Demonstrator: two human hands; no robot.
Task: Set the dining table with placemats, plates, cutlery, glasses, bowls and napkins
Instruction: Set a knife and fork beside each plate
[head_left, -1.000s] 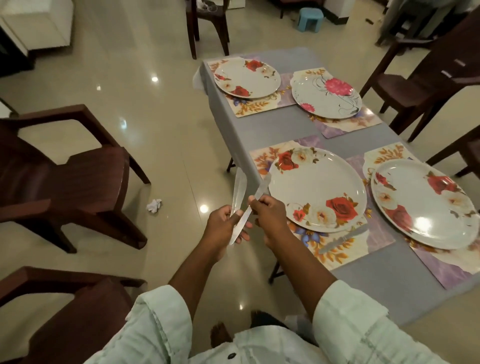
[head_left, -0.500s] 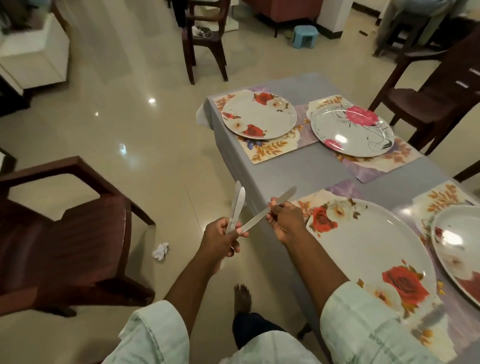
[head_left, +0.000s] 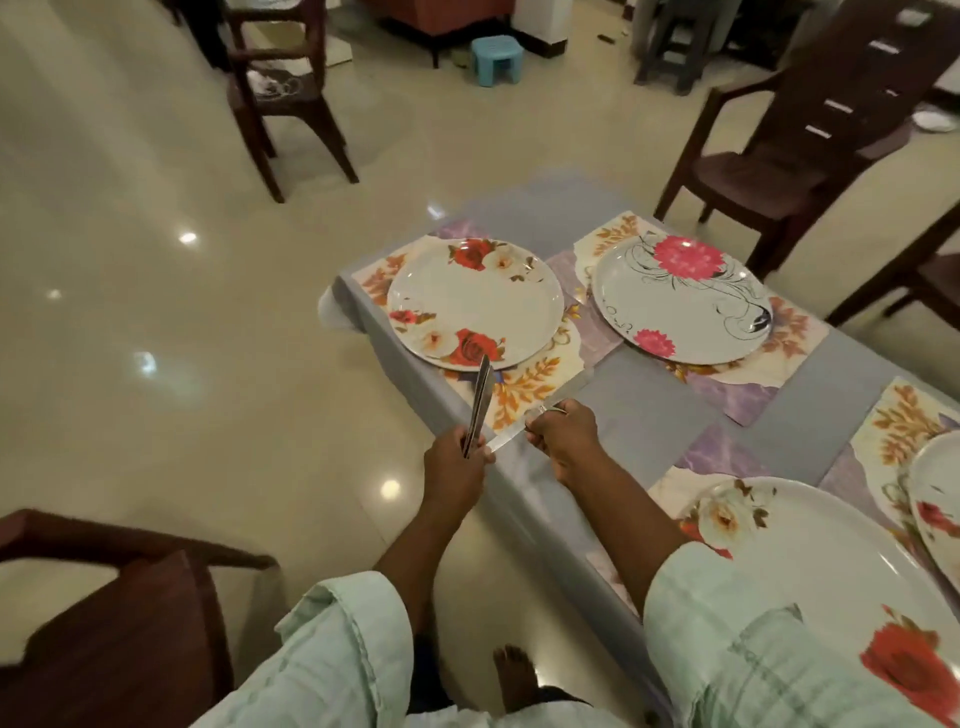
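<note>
My left hand (head_left: 457, 465) grips a bundle of metal knives (head_left: 480, 400), blades pointing up toward the far-left plate (head_left: 475, 304) with red roses. My right hand (head_left: 563, 434) holds a single knife (head_left: 566, 392) near the table's left edge, its blade lying over the corner of the floral placemat (head_left: 524, 387). A second plate (head_left: 680, 299) with pink flowers sits on its own mat to the right. A nearer rose plate (head_left: 810, 566) lies at the lower right, and another plate (head_left: 935, 499) shows at the right edge.
The grey table (head_left: 644, 410) runs from the centre to the lower right. Brown chairs stand at lower left (head_left: 130, 634), far left (head_left: 285, 88) and far right (head_left: 810, 130). A blue stool (head_left: 496, 60) stands on the glossy floor beyond. My bare foot (head_left: 511, 670) is beside the table.
I have stepped along the table toward the far-left place setting. Both hands moved forward with the knives, and the single knife now reaches over that placemat's corner.
</note>
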